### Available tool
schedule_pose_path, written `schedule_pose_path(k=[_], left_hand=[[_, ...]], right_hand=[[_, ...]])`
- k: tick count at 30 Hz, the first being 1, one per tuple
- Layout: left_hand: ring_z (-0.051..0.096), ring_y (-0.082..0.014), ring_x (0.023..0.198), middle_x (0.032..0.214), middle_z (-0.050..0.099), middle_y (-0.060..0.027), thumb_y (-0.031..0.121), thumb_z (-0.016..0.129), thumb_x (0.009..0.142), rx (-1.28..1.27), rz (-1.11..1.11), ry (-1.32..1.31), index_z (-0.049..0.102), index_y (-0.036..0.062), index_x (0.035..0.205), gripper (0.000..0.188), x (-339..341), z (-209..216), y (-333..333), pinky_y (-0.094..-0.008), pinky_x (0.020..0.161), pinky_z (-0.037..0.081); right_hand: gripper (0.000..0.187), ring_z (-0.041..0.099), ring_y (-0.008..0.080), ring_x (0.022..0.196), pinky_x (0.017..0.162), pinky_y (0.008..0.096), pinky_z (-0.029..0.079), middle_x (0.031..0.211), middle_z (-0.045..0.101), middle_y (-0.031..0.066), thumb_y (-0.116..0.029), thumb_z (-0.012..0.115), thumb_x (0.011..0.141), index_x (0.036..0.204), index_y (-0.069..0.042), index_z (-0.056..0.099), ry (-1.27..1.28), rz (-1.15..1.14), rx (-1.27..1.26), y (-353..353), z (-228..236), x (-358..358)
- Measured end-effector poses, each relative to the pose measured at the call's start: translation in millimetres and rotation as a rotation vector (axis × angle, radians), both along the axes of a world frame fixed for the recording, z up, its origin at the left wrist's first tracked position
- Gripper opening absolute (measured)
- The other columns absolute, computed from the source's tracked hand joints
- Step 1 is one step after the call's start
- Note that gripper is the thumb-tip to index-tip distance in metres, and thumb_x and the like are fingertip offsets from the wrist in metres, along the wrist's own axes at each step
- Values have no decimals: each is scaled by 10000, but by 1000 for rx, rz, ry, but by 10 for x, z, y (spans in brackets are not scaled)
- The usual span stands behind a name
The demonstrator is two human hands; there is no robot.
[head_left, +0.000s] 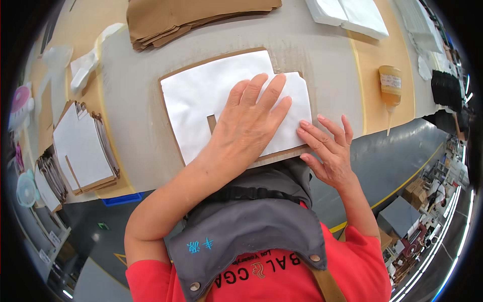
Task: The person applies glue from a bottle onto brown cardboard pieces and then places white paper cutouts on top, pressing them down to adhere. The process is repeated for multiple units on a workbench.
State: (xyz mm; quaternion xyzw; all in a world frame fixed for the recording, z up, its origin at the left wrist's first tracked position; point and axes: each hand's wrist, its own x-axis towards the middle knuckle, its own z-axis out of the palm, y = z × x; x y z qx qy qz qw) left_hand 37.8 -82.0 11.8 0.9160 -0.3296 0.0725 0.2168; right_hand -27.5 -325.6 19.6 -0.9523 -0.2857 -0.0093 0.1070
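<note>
A white sheet [191, 98] with a narrow slot and a notched far edge lies in front of me. Brown board [282, 153] shows as a thin border beneath it. My left hand [249, 118] rests palm down across the sheet, fingers stretched out toward the notch. At the sheet's right edge, my right hand [329, 151] has its fingers apart. Its index fingertip touches the white surface near the corner, and the thumb is by the near edge. Neither hand grips anything. My left palm hides the middle of the sheet.
A stack of brown boards [201, 17] lies at the far side, with white sheets [347, 15] to its right. An amber glue bottle [390, 88] lies at the right. Stacked slotted white-faced boards [83, 146] sit at the left, near the table's front edge.
</note>
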Motion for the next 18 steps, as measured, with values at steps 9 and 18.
schedule_pose_path(k=[9, 18], left_hand=[[572, -281, 1244, 1289, 634, -84, -126, 481, 777, 13, 206, 20, 673, 91, 1267, 568, -397, 299, 1382, -395, 1025, 425], [503, -218, 1335, 1432, 555, -47, 34, 577, 860, 108, 153, 75, 654, 145, 1311, 472, -1137, 42, 1511, -371, 1038, 389]], right_hand=[[631, 488, 276, 1362, 1195, 486, 234, 1435, 584, 79, -581, 545, 955, 1339, -89, 643, 76, 101, 209, 521, 167, 46], [789, 387, 247, 1453, 1235, 529, 154, 1545, 467, 38, -641, 514, 901, 1481, -106, 492, 138, 283, -49, 867, 24, 17]])
